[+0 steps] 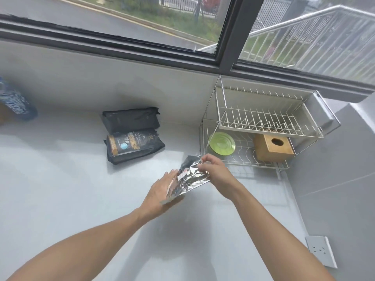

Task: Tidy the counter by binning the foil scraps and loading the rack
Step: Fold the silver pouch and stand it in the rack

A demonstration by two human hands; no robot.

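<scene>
A crumpled sheet of silver foil [189,178] is held above the white counter [60,179], between both hands. My left hand [160,191] grips its lower left part, fingers behind the sheet. My right hand [213,169] pinches its upper edge. Just beyond stands a two-tier wire dish rack [263,122]; its lower tier holds a green plate [222,146] and a wooden box [274,148] with a round hole. The upper tier is bare.
Two black packets [134,136] lie on the counter left of the rack. A blue patterned package [16,104] sits at the far left edge. A window runs along the back. A grey wall with a white socket [320,251] borders the right.
</scene>
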